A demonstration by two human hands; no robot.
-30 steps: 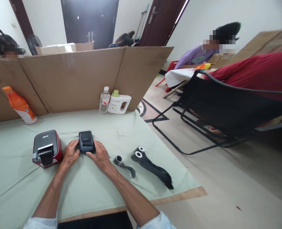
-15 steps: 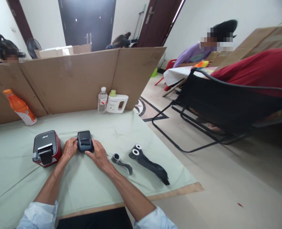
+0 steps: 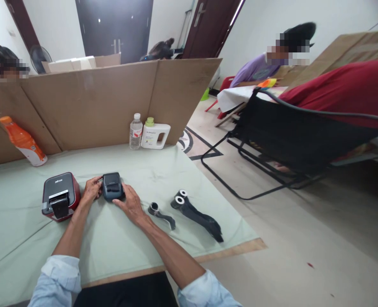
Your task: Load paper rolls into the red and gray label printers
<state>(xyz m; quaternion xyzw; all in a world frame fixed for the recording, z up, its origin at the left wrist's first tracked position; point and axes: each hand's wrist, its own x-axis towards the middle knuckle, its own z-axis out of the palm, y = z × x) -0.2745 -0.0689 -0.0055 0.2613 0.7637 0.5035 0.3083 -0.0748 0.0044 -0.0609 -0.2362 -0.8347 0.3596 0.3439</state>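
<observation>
Printer (image 3: 112, 186), small and dark grey, sits on the green cloth of the table (image 3: 163, 170), about mid-table, slightly left of centre. We have both hands on it. Our left hand (image 3: 92, 190) touches its left side, fingers curled against the edge. Our right hand (image 3: 129, 203) lies along its right and near side, fingers spread and flat, thumb toward the near corner. Neither hand is fully closed around it; they press it from both sides, and it rests on the cloth, not lifted.

Just left of our left hand stands a bigger red printer (image 3: 60, 196) with a black top and a black flap at its near face; it sits close to the left hand, and we cannot tell whether they touch. Right of our right hand lies a small black bracket (image 3: 161, 215) with a ring at one end, and right of that a longer black arm part (image 3: 197, 215) with two white-rimmed rings at its far end. Both lie flat, apart from each other and from the hand.

At the far edge, against the cardboard screen (image 3: 89, 106), stand a clear water bottle (image 3: 135, 131) and a white jug (image 3: 155, 136) with a green cap, just beside each other. Far left, an orange bottle (image 3: 22, 141) leans against the cardboard.

A black folding chair (image 3: 300, 140) stands on the floor to the right. Other people sit beyond the cardboard and at far right.
</observation>
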